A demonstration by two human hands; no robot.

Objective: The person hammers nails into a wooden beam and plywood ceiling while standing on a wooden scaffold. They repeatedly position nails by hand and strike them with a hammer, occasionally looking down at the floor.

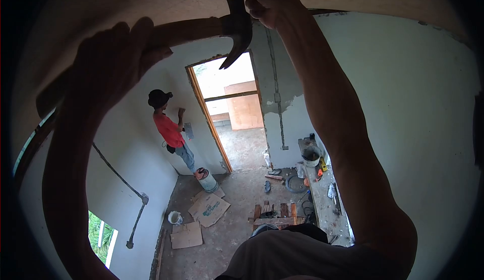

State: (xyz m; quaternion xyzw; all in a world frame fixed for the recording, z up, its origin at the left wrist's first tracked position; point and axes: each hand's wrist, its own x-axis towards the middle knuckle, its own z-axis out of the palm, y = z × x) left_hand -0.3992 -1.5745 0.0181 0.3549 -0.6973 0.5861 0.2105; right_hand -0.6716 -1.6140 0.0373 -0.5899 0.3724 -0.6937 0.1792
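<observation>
My left hand point(108, 60) is wrapped round the wooden handle of a claw hammer point(239, 25), raised at the upper left. The hammer's claw points down, and its striking end is up by the ceiling board point(176, 0). Close beside the hammer head, my right hand point(269, 3) is up against the ceiling with its fingers closed in a pinch. Whatever is between those fingertips is too small and dark to make out.
Far below, a person in a red shirt point(170, 130) stands on an upturned bucket point(207, 180) by the wall, holding a flat tool. A doorway point(234, 108) opens beyond. Cardboard point(209, 208), wood pieces and a cluttered bench point(327, 207) are at floor level.
</observation>
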